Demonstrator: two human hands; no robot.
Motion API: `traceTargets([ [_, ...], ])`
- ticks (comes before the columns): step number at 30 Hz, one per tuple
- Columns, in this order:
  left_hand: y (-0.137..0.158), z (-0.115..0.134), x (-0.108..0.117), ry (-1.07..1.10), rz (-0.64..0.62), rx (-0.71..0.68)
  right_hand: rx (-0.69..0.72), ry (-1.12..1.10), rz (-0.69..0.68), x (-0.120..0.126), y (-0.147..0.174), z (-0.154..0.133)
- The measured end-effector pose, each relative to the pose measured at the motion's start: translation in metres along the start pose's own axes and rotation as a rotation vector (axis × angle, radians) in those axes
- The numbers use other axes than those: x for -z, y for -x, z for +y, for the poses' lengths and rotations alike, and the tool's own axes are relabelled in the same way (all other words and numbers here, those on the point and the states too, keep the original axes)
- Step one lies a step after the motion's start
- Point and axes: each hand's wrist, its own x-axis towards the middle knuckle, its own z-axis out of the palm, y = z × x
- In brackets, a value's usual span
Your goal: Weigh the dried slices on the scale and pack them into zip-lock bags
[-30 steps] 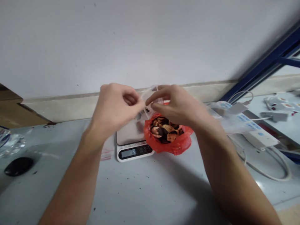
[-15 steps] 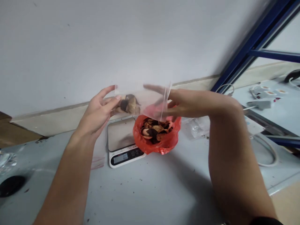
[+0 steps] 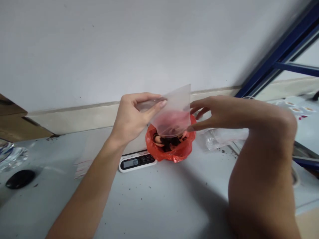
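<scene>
My left hand (image 3: 134,116) pinches a clear plastic bag (image 3: 175,106) between thumb and fingers, just above the red plastic bag (image 3: 171,154). The clear bag slants, its wide end toward the right. Whatever it holds near my left fingers is mostly hidden. My right hand (image 3: 210,109) is at the clear bag's right edge with thumb and fingers spread; whether the fingertips touch the edge I cannot make out. Dark and tan dried slices (image 3: 165,142) lie in the open red bag. Beside it, the digital scale (image 3: 138,161) reads 0.0, its plate partly behind my left hand.
A flat clear bag with red lines (image 3: 83,167) lies left of the scale. A black round object (image 3: 20,179) and crumpled clear plastic (image 3: 12,156) are at far left. More clear plastic (image 3: 214,139) is right of the red bag. A blue frame (image 3: 279,49) rises at right.
My left hand has moved right and turned over with the clear bag, bringing it over the red bag. The slices seen inside it are now hidden. My right hand has moved right, out from behind the bag.
</scene>
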Motion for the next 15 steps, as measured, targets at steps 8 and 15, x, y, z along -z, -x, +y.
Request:
traceTargets([
  [8,-0.01,-0.005,0.027,0.021,0.149,0.068,0.32,-0.312,0.027,-0.015,-0.028,-0.008],
  [15,-0.01,-0.037,0.116,-0.388,-0.04,0.338,0.276,-0.741,0.37,-0.045,-0.042,-0.059],
])
